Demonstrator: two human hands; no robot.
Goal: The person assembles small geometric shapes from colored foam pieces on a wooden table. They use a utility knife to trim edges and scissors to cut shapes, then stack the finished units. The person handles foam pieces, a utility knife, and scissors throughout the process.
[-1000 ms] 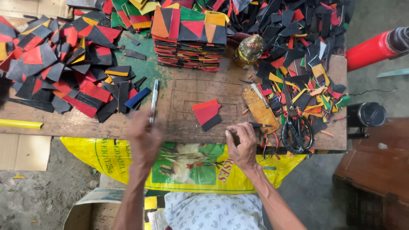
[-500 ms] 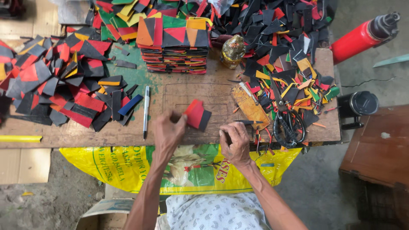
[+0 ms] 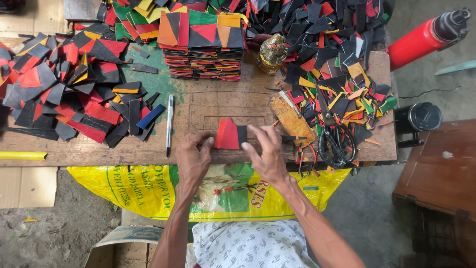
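Observation:
A red and black patchwork piece (image 3: 229,134) lies flat on the wooden table (image 3: 208,106) near its front edge. My left hand (image 3: 193,158) rests at the piece's left side, fingertips touching its edge. My right hand (image 3: 267,154) is at its right side, fingers spread, fingertips on the black part. Neither hand lifts it. A silver pen (image 3: 169,124) lies just left of my left hand.
Stacks of sewn red, black, orange and green pieces (image 3: 204,42) stand at the back. Loose scraps (image 3: 64,94) cover the left and right. Black scissors (image 3: 336,136), a brown board (image 3: 291,118), a small jar (image 3: 271,52), a red cylinder (image 3: 421,37) and a yellow sack (image 3: 148,191) are around.
Both hands moved in onto the red and black piece, which shifted toward the table's front edge. The left hand let go of the pen, which lies on the table.

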